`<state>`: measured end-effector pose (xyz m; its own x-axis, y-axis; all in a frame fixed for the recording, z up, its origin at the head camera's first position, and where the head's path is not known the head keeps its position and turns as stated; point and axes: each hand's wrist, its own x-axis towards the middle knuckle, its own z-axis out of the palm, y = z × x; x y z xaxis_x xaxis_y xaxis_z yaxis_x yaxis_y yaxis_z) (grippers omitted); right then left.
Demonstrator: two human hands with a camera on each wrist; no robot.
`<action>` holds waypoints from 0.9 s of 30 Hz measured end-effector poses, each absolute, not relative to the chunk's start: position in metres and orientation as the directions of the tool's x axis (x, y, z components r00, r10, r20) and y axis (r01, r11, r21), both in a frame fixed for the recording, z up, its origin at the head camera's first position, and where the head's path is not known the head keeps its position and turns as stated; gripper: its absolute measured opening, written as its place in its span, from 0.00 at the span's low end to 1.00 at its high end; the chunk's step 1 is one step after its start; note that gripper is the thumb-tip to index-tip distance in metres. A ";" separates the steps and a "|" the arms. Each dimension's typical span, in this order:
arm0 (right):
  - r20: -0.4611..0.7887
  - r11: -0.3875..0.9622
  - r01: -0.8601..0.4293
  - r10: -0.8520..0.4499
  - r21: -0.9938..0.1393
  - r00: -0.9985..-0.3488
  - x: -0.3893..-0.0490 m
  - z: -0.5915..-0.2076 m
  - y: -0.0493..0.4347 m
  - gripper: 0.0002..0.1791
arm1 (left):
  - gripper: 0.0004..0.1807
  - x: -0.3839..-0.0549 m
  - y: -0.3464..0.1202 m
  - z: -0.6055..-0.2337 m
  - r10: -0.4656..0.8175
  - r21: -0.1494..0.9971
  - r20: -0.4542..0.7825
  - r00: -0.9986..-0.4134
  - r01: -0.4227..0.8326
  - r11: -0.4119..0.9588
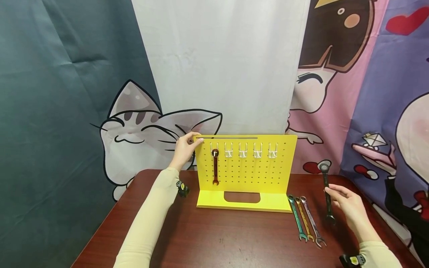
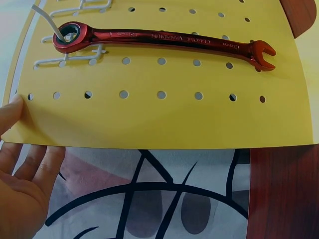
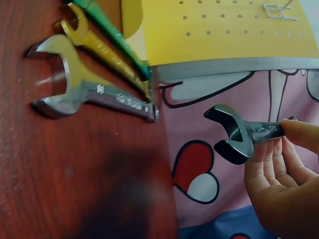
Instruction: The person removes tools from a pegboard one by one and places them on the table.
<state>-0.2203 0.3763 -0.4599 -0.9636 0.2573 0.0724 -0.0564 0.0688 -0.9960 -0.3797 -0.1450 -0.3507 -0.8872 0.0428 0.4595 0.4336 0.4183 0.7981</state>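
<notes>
Inspecting the tabletop (image 1: 231,238), we find our right fingers (image 1: 335,194) pinching a black wrench (image 1: 328,201), three other wrenches (image 1: 304,219) lying left of them; our left fingers (image 1: 193,144) grip the yellow pegboard (image 1: 248,173) corner, a red wrench (image 1: 216,167) hanging below and right of them.

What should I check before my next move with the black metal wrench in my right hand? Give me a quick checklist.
1. Black metal wrench held in right hand, ring end up: ok.
2. Yellow perforated pegboard upright, left hand gripping an upper corner: ok.
3. Red metal wrench hanging by its ring end: ok.
4. White wire hooks free: ok, four bare.
5. Green, gold and silver metal wrenches lying apart from the right hand: ok.
6. Hooks firmly seated: cannot tell.
</notes>
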 end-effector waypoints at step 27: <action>-0.106 0.401 0.152 0.134 -0.903 -0.985 -0.234 -0.502 0.388 0.29 | 0.16 -0.381 -0.145 -0.351 0.042 0.804 0.457 -0.889 0.432 0.408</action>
<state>-0.2336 0.3880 -0.5022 -0.9853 0.1342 -0.1061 0.1519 0.4014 -0.9032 -0.3808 -0.1451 -0.3507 -0.8887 0.0417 0.4565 0.4322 0.4082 0.8041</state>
